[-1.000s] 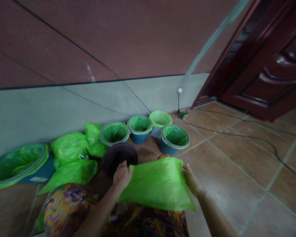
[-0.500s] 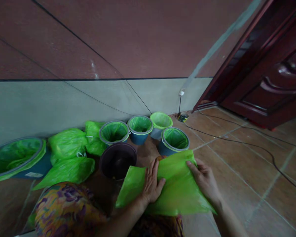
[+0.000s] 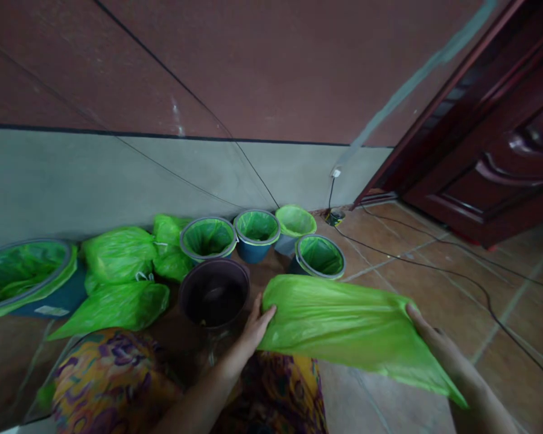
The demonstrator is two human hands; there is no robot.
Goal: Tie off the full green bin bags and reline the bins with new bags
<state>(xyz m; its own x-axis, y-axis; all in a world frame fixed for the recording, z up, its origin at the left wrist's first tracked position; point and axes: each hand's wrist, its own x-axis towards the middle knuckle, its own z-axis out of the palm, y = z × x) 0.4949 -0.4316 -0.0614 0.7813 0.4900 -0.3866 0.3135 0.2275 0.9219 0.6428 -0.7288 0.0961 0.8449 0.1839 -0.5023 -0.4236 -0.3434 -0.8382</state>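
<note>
A green plastic bag point(image 3: 339, 322) is stretched sideways between my two hands, above the floor and the front of my lap. My left hand point(image 3: 259, 320) grips its left edge, the thumb on top and the other fingers partly hidden behind the plastic. At the bag's right end, my right hand point(image 3: 423, 325) is closed on the upper edge. The bag's lower right corner hangs as a point beside my right forearm. A dark brown basin point(image 3: 215, 293) sits left of my left hand. Just behind the bag stands a blue bucket point(image 3: 320, 256) with a green liner.
More lined buckets point(image 3: 257, 235) stand along the wall. Several filled green bags point(image 3: 117, 256) lie at left, beside a large lined tub point(image 3: 58, 298). A small can point(image 3: 335, 217) and a black cable point(image 3: 434, 262) are on the tiled floor, near a red door point(image 3: 493, 175).
My right hand has moved to the right and my left hand slightly left. The bag has gone from lying squarish under my hands to being drawn out lengthwise.
</note>
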